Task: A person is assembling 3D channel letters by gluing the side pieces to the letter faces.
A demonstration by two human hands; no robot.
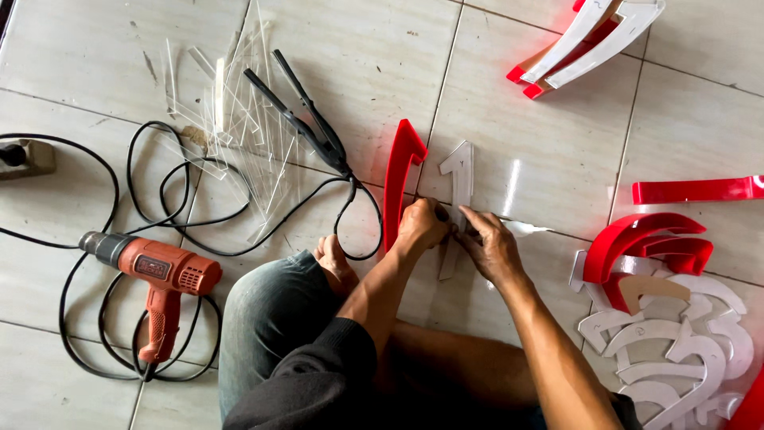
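White cutout: [459,179] flat numeral shape on the floor tiles, its near end under both hands.
Left hand: [422,225] fingers curled shut, pinching the cutout.
Right hand: [492,247] fingers pressed closed on it.
Red strip: [400,179] standing just left.
Flat iron: [306,119] farther left.
Heat gun: [163,279] near left.

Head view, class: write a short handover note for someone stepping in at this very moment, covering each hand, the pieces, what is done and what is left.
Left hand and right hand both pinch the flat white numeral-shaped plastic piece lying on the tiled floor. A curved red plastic strip stands on edge just left of it, apart from the numeral. Done: nothing joined here yet. Left: likely fitting the strip. The orange heat gun lies unused at left.
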